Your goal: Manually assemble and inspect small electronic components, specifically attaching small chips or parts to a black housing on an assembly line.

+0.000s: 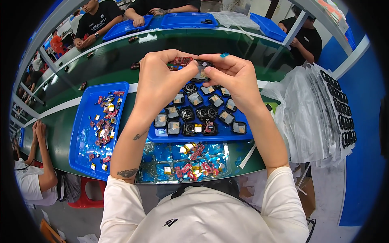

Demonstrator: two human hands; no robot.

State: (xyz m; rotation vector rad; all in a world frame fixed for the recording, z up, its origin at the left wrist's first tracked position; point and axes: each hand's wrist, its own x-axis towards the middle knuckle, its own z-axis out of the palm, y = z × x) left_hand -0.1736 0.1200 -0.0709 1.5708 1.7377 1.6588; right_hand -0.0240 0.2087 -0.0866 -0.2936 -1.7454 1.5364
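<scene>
Black casing [200,75] is up in the air between both hands, above the far part of the middle blue tray [182,139]. Left hand [158,75]: grip narrow, thumb and fingers pinching at the casing's left side. Right hand [237,73]: grip narrow too, thumb and fingers on its right side; scrap of blue film [224,54] on a finger.

Casing's pale grey face points up toward the wearer. Long axis seems to run near-to-far, but fingers cover the sides, so exact angle can't be told. Red circuit board [183,61] sits just left of the casing at the left fingers, long axis left-to-right; whether it is attached to the casing can't be told.

Middle tray: many black cases [173,127], mostly pale face up, some showing round parts, long axes at mixed angles. Nearer the wearer, clear tray [227,168] with red boards and yellow-white cells on blue film. Left: another blue tray [73,152], long side near-to-far, red boards and cells scattered inside. All on the green tabletop [54,141]. Right: stack of clear plastic sheets [298,117], black frames [345,103] along its right edge. Co-workers across the line and at left.
</scene>
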